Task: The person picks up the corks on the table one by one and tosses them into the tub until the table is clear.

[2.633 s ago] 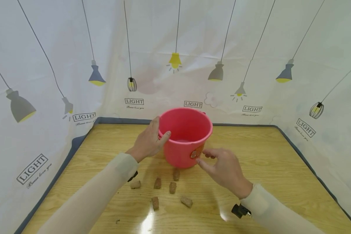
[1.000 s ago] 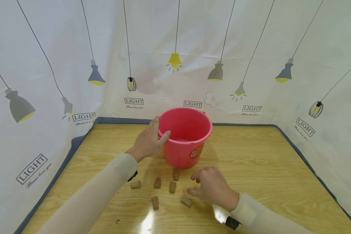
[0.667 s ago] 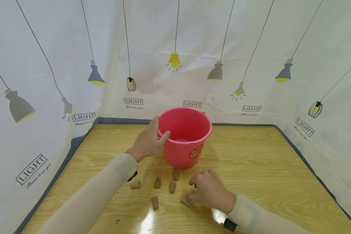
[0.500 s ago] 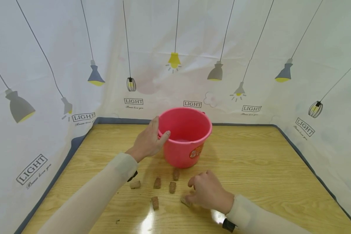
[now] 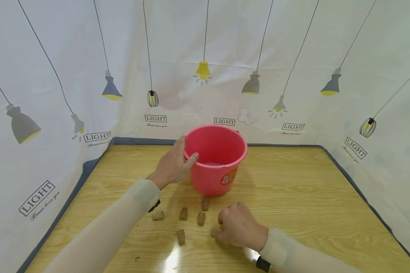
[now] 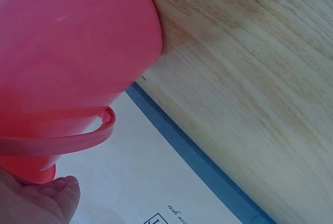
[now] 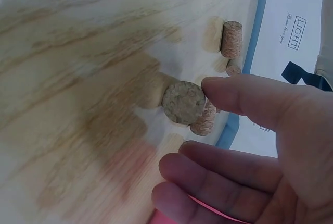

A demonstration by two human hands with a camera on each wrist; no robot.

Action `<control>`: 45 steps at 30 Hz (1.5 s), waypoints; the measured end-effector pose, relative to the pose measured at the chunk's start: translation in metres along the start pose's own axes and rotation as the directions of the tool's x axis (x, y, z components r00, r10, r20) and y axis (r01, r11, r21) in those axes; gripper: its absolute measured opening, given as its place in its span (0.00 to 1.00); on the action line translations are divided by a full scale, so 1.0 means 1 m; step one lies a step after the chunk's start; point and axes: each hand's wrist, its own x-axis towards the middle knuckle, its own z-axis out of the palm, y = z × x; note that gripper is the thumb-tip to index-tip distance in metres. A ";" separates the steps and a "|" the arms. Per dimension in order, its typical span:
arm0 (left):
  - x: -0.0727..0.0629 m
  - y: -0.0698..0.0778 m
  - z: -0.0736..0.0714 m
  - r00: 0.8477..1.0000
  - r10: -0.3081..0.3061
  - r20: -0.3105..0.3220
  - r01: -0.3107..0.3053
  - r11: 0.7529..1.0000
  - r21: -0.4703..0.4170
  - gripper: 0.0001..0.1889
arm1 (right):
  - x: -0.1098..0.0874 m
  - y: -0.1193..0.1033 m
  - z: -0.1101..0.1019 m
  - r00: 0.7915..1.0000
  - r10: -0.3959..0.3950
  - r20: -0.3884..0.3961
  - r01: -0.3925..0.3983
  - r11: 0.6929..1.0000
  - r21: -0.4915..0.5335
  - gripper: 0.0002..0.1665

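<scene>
A pink bucket (image 5: 210,180) stands upright on the table. My left hand (image 5: 172,163) grips its left rim, thumb over the near edge; the left wrist view shows those fingers at the bucket's handle side. My right hand (image 5: 240,226) is low over the table, in front of the bucket. In the right wrist view, its thumb touches a pale cork (image 7: 183,102) seen end-on, while the other visible fingers (image 7: 208,179) are bent and apart from it. From the head view that cork is mostly hidden by the thumb.
Several other corks lie loose in front of the bucket: a pale cork (image 5: 158,215) at left, a brown cork (image 5: 180,237) nearest me, others close to the bucket base. White printed cloth (image 5: 177,76) walls the wooden table (image 5: 294,182) on three sides.
My right hand has come down from beside the bucket's front towards me, over the pale cork, which its thumb now covers. The left hand and bucket have stayed in place.
</scene>
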 end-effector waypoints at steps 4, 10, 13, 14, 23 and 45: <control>0.000 0.000 -0.001 1.000 0.003 0.000 -0.003 1.000 -0.002 0.47 | 0.000 -0.001 0.002 1.000 -0.013 -0.001 0.013 1.000 -0.013 0.30; 0.000 0.000 -0.001 1.000 0.006 0.001 -0.006 1.000 -0.002 0.47 | 0.001 -0.002 0.004 0.999 -0.021 0.025 0.021 1.000 0.000 0.29; -0.001 0.000 0.000 1.000 0.008 -0.003 -0.008 1.000 -0.003 0.47 | 0.001 -0.002 0.004 0.999 -0.024 0.040 0.023 0.999 0.024 0.32; -0.001 0.000 -0.001 1.000 0.008 -0.004 -0.008 1.000 -0.004 0.47 | 0.001 -0.002 0.004 0.999 -0.027 0.041 0.026 0.999 0.030 0.32; -0.001 0.000 0.000 1.000 0.012 -0.007 -0.012 1.000 -0.004 0.46 | 0.000 0.000 0.002 0.999 -0.043 0.012 0.042 0.998 0.038 0.33; 0.000 0.001 -0.001 1.000 0.009 0.004 -0.009 1.000 0.011 0.47 | 0.003 0.010 -0.025 0.977 0.000 -0.215 0.033 0.988 0.153 0.11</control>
